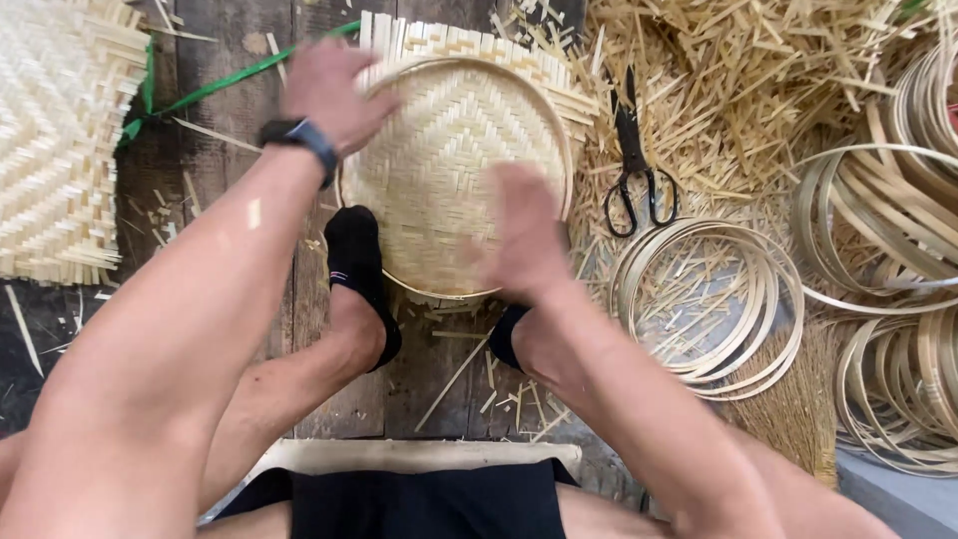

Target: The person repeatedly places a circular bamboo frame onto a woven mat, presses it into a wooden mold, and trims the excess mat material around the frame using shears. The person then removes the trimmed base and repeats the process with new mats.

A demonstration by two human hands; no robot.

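Note:
A round woven bamboo tray point(454, 150) with a bent hoop rim lies on the dark wooden floor, its loose strip ends sticking out at the top. My left hand point(334, 90), with a dark watch on the wrist, rests on the tray's upper left rim. My right hand point(524, 240) is blurred and hovers over the tray's lower right part, fingers together. Both my feet in black socks point(356, 265) press against the tray's near edge.
Black scissors point(634, 165) lie right of the tray on a heap of bamboo offcuts point(748, 70). Several bamboo hoops point(718, 299) are stacked on the right. A flat woven mat point(60, 130) lies at the left, with a green strap point(215, 85) beside it.

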